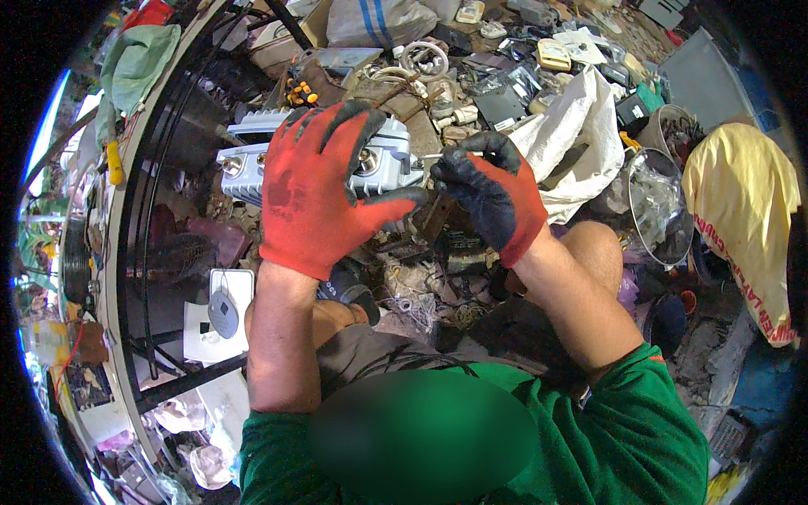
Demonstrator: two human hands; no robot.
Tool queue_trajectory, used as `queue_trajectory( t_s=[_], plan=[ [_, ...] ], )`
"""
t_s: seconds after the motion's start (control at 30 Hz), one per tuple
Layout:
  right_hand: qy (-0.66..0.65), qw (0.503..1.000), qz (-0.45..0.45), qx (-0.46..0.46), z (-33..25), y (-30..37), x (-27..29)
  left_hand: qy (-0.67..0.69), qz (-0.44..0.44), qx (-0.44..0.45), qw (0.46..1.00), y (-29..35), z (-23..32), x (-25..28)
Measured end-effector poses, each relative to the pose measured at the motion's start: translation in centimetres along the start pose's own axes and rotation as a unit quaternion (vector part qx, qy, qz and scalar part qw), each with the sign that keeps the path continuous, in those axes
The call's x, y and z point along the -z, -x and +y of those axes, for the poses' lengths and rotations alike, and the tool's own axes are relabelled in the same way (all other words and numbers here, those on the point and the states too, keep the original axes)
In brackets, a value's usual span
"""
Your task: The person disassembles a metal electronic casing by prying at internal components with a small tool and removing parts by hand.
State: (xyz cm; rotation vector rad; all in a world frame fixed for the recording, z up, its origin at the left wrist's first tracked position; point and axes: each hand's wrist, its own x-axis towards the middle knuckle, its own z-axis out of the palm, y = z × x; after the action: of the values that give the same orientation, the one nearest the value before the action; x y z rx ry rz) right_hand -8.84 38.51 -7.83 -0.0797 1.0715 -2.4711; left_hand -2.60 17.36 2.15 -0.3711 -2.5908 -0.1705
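Note:
A pale grey metal housing (393, 145) with round metal connectors along its near side lies in front of me. My left hand (316, 189), in a red glove with dark fingertips, spreads over its top. The fingers are apart and the thumb stretches toward the right, so the palm hides much of the housing. Just off the housing's right end, my right hand (497, 189), gloved alike, is closed in a pinch. A thin, light-coloured rod (430, 155) juts from its fingertips toward the housing; its kind cannot be made out.
Scrap electronics and cables (425, 61) cover the ground beyond. A white sack (581, 139) lies right of my right hand, near a bucket (661, 206) and a yellow bag (741, 219). On the left runs a black metal frame (135, 278), with orange-handled tools (301, 91) beyond the housing.

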Motion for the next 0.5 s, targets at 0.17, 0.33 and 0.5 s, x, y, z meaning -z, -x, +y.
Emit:
queue_trajectory(
  t_s=[0.17,0.33,0.5],
  plan=[
    [0.113,0.991,0.067,0.021,-0.5,1.9,-2.2,-0.019,-0.002,0.0,1.0,0.1,0.2,-0.2],
    [0.097,0.995,0.035,-0.011,-0.9,1.5,-1.3,-0.014,-0.001,0.001,1.0,-0.1,0.3,-0.2],
    [0.271,0.961,-0.06,-0.01,-2.7,-0.4,-0.3,0.027,0.004,-0.013,1.0,0.1,-0.7,0.1]
  ],
)
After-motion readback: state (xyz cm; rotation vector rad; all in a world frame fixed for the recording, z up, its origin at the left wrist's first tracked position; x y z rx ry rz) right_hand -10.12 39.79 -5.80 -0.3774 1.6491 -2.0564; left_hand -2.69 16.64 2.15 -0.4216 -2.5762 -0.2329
